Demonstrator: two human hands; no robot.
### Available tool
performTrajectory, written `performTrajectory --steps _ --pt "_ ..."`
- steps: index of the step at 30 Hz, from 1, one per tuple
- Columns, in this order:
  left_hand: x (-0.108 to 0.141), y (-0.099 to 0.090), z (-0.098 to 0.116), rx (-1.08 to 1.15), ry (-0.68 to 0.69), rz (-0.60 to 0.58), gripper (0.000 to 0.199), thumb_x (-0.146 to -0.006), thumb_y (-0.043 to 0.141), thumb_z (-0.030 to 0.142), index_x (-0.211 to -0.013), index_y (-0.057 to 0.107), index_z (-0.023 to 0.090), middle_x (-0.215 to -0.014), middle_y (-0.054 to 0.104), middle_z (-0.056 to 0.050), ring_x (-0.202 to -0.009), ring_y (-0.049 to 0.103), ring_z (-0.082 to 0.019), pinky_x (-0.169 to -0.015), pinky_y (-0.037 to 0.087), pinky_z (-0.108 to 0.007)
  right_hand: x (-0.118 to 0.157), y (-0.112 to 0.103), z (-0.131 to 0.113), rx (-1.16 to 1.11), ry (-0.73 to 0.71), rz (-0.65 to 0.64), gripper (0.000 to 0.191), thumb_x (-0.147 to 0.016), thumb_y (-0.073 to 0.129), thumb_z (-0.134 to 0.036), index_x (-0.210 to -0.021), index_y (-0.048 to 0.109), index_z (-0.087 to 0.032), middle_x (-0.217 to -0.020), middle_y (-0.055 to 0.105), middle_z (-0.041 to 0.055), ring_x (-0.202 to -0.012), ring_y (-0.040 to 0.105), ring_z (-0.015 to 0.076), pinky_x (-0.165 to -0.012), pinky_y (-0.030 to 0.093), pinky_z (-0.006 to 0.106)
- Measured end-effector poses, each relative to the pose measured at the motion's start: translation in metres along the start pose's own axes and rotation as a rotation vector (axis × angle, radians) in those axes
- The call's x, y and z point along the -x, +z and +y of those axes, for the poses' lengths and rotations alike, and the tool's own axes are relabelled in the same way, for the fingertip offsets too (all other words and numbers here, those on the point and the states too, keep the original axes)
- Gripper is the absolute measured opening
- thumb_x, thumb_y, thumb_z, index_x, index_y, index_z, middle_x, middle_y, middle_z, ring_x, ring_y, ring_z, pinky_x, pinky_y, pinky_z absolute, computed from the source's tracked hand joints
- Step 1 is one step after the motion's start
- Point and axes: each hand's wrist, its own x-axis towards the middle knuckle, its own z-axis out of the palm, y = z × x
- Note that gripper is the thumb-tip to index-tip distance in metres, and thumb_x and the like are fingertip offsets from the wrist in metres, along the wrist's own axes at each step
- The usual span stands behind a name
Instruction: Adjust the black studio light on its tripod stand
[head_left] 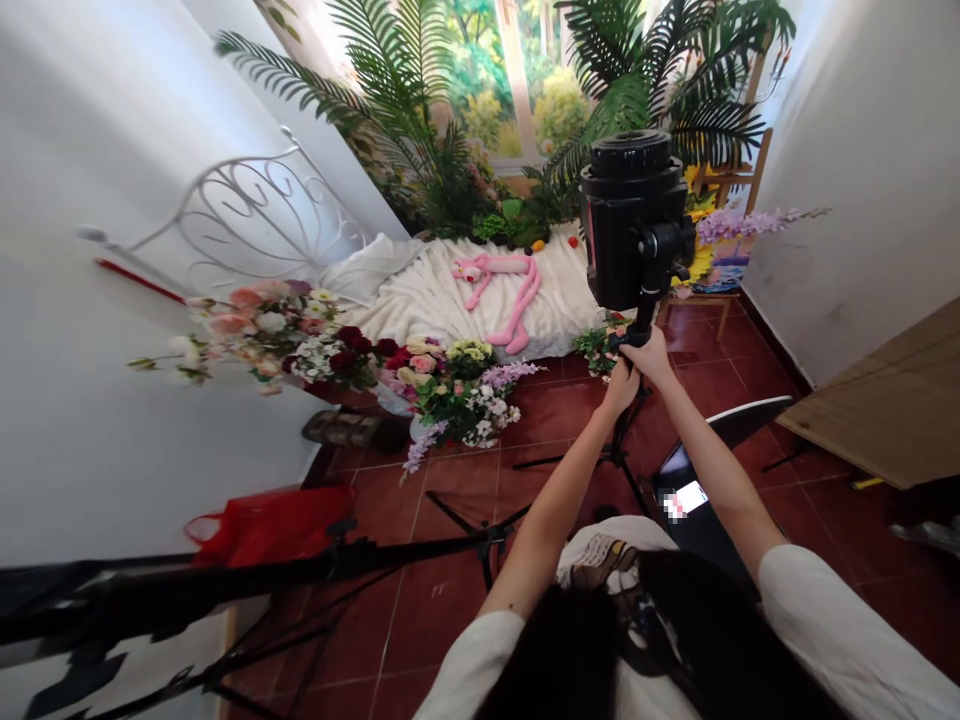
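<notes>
In front of me stands a black studio light (622, 235), mounted on a black light stand (643, 315) with spread legs on the floor. My left hand (621, 388) is wrapped round the stand's pole below the light. Just above it, my right hand (649, 357) is closed at the collar of the same stand. The fingers of both hands are partly hidden by the pole and by each other.
Artificial flowers (427, 375) stand left of centre before a cream blanket (420, 290) holding a pink plush toy (517, 295). Another black stand (315, 565) crosses the lower left by a red bag (262, 525). A phone (690, 497) lies on a black chair (709, 540) at my right.
</notes>
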Motion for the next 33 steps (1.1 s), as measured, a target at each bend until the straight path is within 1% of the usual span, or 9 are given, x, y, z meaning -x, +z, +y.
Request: performTrajectory --steps 4,9,11,14,18,22,25,28,33 --pt "0.004 -0.001 0.008 -0.068 0.02 -0.013 0.034 -0.097 0.056 0.05 -0.107 0.057 0.018 -0.107 0.069 -0.01 -0.106 0.067 -0.022 -0.102 0.051 -0.039 -0.007 0.0 -0.023 -0.06 -0.068 0.041 0.028 -0.058 0.071 -0.028 -0.077 0.051 -0.023 -0.075 0.059 -0.0008 -0.076 0.058 0.0195 -0.078 0.055 0.038" --pt "0.008 -0.002 0.013 -0.109 0.048 -0.063 0.047 -0.097 0.043 0.066 -0.094 0.054 0.021 -0.084 0.063 -0.002 -0.079 0.061 -0.015 -0.085 0.051 -0.03 -0.027 -0.009 -0.05 -0.038 -0.151 0.024 0.028 -0.062 0.072 -0.03 -0.078 0.051 -0.023 -0.073 0.058 -0.0012 -0.073 0.058 0.0187 -0.075 0.057 0.038" --pt "0.008 -0.001 0.013 -0.118 0.059 -0.074 0.049 -0.097 0.039 0.068 -0.092 0.053 0.021 -0.081 0.061 -0.001 -0.071 0.057 -0.014 -0.079 0.051 -0.029 -0.036 -0.013 -0.057 -0.021 -0.179 0.008 0.026 -0.065 0.072 -0.031 -0.08 0.053 -0.022 -0.075 0.058 -0.0001 -0.076 0.06 0.0199 -0.075 0.058 0.039" --pt "0.007 0.002 0.013 -0.109 0.073 -0.039 0.049 -0.098 0.038 0.067 -0.093 0.054 0.021 -0.079 0.061 0.0 -0.07 0.057 -0.013 -0.078 0.05 -0.029 -0.045 -0.016 -0.062 0.015 -0.203 -0.02 0.026 -0.07 0.072 -0.034 -0.085 0.056 -0.021 -0.076 0.058 0.0011 -0.08 0.062 0.0222 -0.078 0.059 0.042" --pt "0.006 0.006 0.012 -0.093 0.061 0.002 0.047 -0.098 0.042 0.065 -0.093 0.056 0.02 -0.076 0.061 0.001 -0.07 0.056 -0.013 -0.079 0.05 -0.028 -0.044 -0.019 -0.064 0.061 -0.226 -0.033 0.032 -0.073 0.075 -0.04 -0.093 0.058 -0.02 -0.081 0.062 0.0028 -0.085 0.066 0.0248 -0.083 0.059 0.045" --pt "0.006 0.007 0.01 -0.087 0.036 0.016 0.046 -0.097 0.044 0.063 -0.095 0.058 0.019 -0.076 0.062 0.0 -0.07 0.057 -0.013 -0.08 0.052 -0.029 -0.021 -0.026 -0.065 0.082 -0.211 -0.03 0.046 -0.078 0.076 -0.048 -0.11 0.057 -0.021 -0.096 0.068 0.0075 -0.099 0.068 0.0287 -0.089 0.059 0.046" --pt "0.006 0.008 0.008 -0.09 0.016 0.04 0.047 -0.096 0.047 0.063 -0.098 0.061 0.018 -0.079 0.065 -0.004 -0.076 0.062 -0.017 -0.083 0.052 -0.031 0.011 -0.037 -0.061 0.059 -0.148 -0.003 0.053 -0.081 0.075 -0.054 -0.116 0.052 -0.023 -0.101 0.07 0.0085 -0.095 0.07 0.026 -0.082 0.061 0.041" --pt "0.006 0.008 0.008 -0.072 0.036 0.045 0.047 -0.096 0.047 0.063 -0.098 0.06 0.018 -0.082 0.066 -0.005 -0.082 0.064 -0.018 -0.084 0.052 -0.032 0.05 -0.051 -0.046 0.079 -0.078 0.022 0.046 -0.083 0.073 -0.056 -0.107 0.052 -0.023 -0.099 0.071 0.0078 -0.085 0.071 0.0219 -0.075 0.06 0.037" --pt "0.007 0.006 0.009 -0.077 0.068 0.001 0.047 -0.098 0.041 0.065 -0.09 0.053 0.021 -0.079 0.061 0.0 -0.072 0.056 -0.012 -0.077 0.049 -0.026 0.106 -0.066 -0.009 0.194 0.003 -0.174 0.028 -0.084 0.068 -0.047 -0.089 0.055 -0.023 -0.085 0.067 0.005 -0.075 0.065 0.0204 -0.071 0.057 0.037"
